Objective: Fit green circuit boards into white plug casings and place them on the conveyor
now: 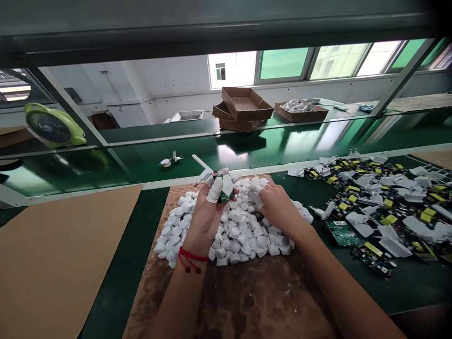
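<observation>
My left hand [209,205], with white finger cots and a red string bracelet, is closed around a small green circuit board [226,194] with white plastic pieces on it. A long white strip sticks up from it to the left. Below and behind spreads a heap of small white plastic caps [235,233] on a brown cardboard sheet [226,301]. My right hand [270,200], also in finger cots, reaches into the right side of the heap. Its fingers are bent together over the caps, and their tips blend with the white pieces, so what they pinch is hidden.
Many circuit boards with yellow and white parts [388,207] cover the green bench at right. Beyond lie a white part [165,163], stacked cardboard trays [247,106] and a filled tray [319,114]. A green fan [49,125] stands left. A metal beam [226,33] crosses overhead.
</observation>
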Motion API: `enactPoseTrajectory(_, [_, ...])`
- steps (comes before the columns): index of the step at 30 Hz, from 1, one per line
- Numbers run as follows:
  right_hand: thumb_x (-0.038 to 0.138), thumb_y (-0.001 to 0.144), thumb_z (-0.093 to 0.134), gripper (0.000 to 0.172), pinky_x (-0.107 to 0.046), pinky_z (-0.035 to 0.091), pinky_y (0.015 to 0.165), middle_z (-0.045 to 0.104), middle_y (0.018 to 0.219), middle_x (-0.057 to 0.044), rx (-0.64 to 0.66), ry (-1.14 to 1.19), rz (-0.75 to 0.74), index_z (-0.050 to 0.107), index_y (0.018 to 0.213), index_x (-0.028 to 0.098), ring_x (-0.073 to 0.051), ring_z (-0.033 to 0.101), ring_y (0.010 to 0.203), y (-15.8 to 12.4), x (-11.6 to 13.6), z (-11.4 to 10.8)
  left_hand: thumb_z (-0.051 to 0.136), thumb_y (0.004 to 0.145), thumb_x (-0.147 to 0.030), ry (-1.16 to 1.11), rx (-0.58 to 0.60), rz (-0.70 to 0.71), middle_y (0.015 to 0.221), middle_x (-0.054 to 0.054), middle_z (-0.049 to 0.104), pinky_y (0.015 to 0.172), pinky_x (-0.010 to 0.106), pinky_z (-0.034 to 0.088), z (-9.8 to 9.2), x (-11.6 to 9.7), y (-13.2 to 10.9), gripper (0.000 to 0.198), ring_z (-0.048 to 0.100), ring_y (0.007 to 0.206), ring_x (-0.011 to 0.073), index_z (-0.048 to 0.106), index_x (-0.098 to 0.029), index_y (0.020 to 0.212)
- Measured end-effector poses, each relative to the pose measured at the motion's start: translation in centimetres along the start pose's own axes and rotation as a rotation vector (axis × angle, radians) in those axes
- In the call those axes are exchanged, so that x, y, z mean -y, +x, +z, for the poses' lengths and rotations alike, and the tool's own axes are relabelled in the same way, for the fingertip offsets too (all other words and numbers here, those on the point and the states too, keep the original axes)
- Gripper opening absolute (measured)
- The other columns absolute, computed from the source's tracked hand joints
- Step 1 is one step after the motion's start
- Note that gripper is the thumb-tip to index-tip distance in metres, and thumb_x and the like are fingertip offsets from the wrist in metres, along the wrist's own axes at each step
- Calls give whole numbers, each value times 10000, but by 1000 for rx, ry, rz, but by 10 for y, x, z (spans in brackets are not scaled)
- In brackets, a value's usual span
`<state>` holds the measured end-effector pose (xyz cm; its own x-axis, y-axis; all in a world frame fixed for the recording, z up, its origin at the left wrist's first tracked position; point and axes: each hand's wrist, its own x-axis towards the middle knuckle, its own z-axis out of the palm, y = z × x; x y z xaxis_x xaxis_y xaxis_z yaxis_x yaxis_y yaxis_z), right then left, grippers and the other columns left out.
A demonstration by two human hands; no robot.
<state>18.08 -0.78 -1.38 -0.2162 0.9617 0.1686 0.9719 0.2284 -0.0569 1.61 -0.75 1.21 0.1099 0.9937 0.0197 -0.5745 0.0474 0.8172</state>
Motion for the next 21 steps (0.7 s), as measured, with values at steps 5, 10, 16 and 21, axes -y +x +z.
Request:
enactPoseTrajectory(5, [49,667,481,157,-325,373,700,621,728,-108,-52,5,103,576,638,171,-248,545,785,0,-4,-4,733,735,-325,-5,-26,-14,815,6,665,595,249,538,0,0,2,311,670,676,149,642,-157,981])
enactPoseTrajectory(10, [126,686,498,109,-373,364,747,589,664,-105,-61,12,144,564,608,164,-256,541,753,-4,-5,-7,681,781,-372,-11,-38,-30,814,18,653,568,230,527,0,0,4,269,654,651,138,644,-149,927])
enactPoseTrajectory(16, [143,638,494,143,-331,362,674,587,678,-89,-47,110,157,634,659,157,-250,529,758,-5,-5,-12,464,905,-447,-9,-195,-130,663,20,634,509,254,535,2,-1,5,354,635,544,151,633,-145,978])
enactPoseTrajectory(21, [91,606,469,444,-274,382,606,634,812,-84,-53,341,245,708,976,149,-209,550,696,-4,-15,-14,405,929,-440,-58,-227,-180,621,24,639,522,272,548,2,0,7,372,648,545,168,618,-141,991])
